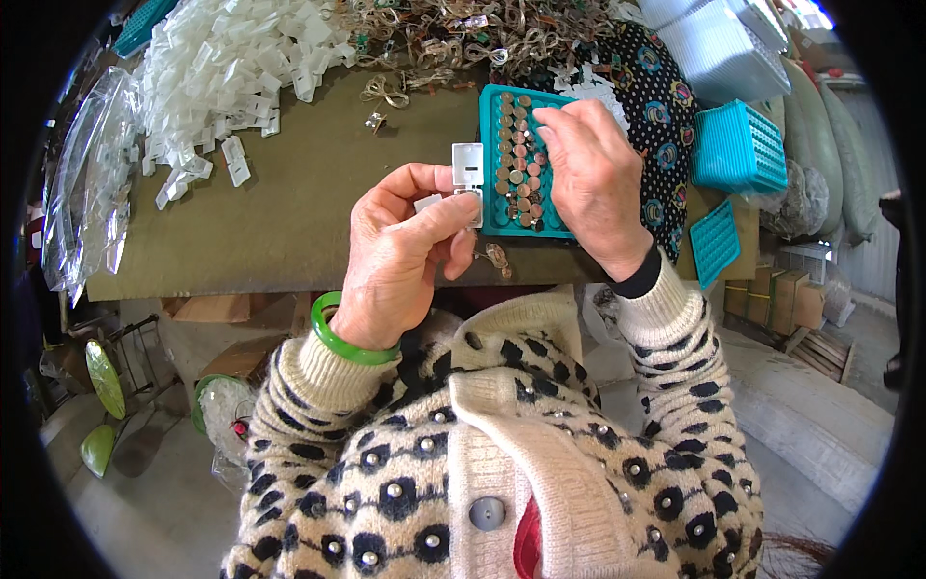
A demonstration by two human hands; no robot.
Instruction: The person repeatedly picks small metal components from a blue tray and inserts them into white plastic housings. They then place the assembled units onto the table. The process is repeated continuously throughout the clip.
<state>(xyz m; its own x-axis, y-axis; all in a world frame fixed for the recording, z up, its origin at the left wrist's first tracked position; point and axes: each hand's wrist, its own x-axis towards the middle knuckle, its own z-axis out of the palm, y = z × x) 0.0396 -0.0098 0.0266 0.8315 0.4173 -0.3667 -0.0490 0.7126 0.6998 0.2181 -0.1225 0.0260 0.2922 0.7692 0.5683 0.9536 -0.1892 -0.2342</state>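
My left hand (pixel 400 227) grips a small white hinged plastic case (pixel 468 166) between thumb and fingers, its lid folded up. Another white piece shows between the same fingers. Just right of it lies a teal tray (pixel 492 228) with rows of pockets holding several round copper and silver discs (pixel 517 151). Over the tray's right side, my right hand (pixel 595 174) has its thumb and fingertips drawn together. Whatever is between those fingertips, if anything, is too small to make out. Near the table's front edge, below the tray, sits a small coil of wire (pixel 498 258).
A heap of white plastic cases (pixel 241 63) covers the table's far left, beside clear plastic bags (pixel 92 174). Bundled wires (pixel 463 34) pile up at the back. Stacked teal trays (pixel 741 145) and stacked white trays (pixel 719 53) stand right, past a patterned dark cloth (pixel 666 125).
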